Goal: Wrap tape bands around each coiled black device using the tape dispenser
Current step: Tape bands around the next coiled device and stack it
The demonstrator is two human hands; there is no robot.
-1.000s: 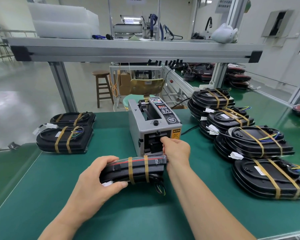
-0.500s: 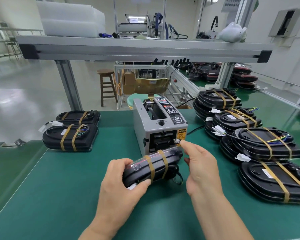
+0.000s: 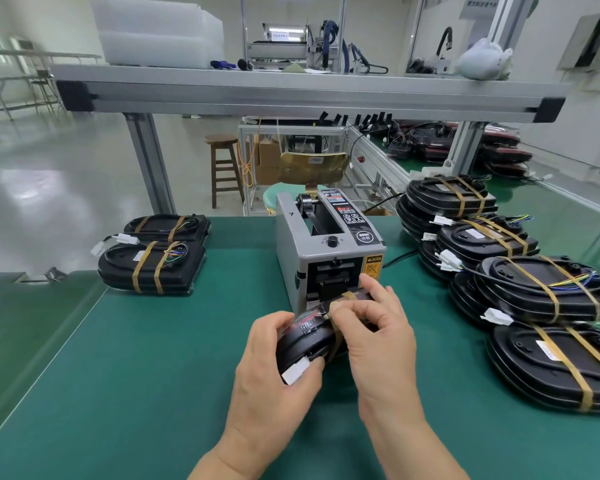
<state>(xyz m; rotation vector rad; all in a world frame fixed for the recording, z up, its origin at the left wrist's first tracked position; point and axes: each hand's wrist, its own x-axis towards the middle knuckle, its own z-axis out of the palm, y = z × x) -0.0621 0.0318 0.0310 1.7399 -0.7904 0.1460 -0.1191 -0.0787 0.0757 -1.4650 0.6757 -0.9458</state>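
The coiled black device (image 3: pixel 305 344) is gripped by the left hand (image 3: pixel 274 372), just in front of the tape dispenser (image 3: pixel 326 251). A tan tape strip (image 3: pixel 347 295) is pinched onto it by the right hand (image 3: pixel 378 337).

I count two hands of mine, left hand (image 3: pixel 274 368) and right hand (image 3: pixel 378 341), and one coiled black device (image 3: pixel 305 341) gripped between them. There is one tape dispenser (image 3: pixel 326 251). On my left, two taped devices (image 3: pixel 149 268) (image 3: pixel 168 225) show their tops. On my right four more do (image 3: pixel 451 199) (image 3: pixel 485 237) (image 3: pixel 541 289) (image 3: pixel 561 365), with others stacked beneath that I cannot count. Beyond the bench stands one wooden stool (image 3: pixel 224 168).
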